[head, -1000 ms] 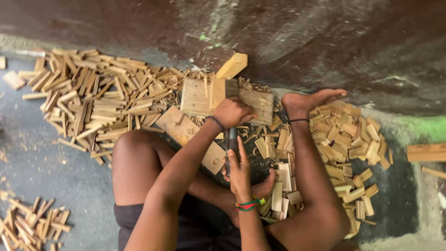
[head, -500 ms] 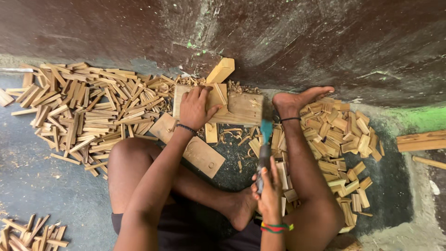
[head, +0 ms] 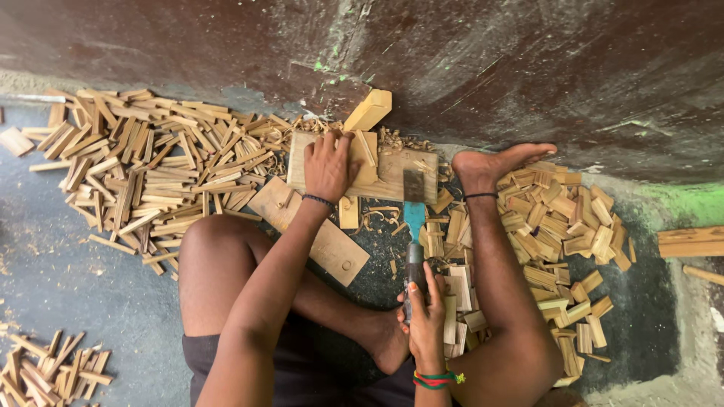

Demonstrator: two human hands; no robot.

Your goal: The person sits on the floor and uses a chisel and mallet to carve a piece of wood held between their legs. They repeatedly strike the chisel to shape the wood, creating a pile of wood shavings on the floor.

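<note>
Chisel (head: 414,226): the right hand (head: 424,315) is wrapped around the handle low in the view, fingers curled tight on it, with the blue shank running up and the flat blade resting on the right half of the board (head: 392,177). The left hand (head: 326,162) lies flat on the board's left half, fingers pressed together and bearing down on a small wood strip (head: 367,151) that sits on top.

The board lies on the floor at the foot of the dark wall (head: 528,68), with 1 block (head: 368,111) leaning against the wall behind it and a second board (head: 317,234) lying at an angle just below the left wrist.

For a clean cut, the judgement is as follows:
1. Keep the left palm weighted so that neither the strip nor the board shifts.
2. Keep all left fingers to the side of the blade line, never ahead of the edge.
3. Hold the shank in line with the forearm and drive along the grain.
4. Keep the right foot (head: 494,162), braced at the board's right end, clear of the blade path.

Cut pieces lie heaped left (head: 143,173) and right (head: 573,226) of the board; shavings (head: 377,215) lie along its near edge.
</note>
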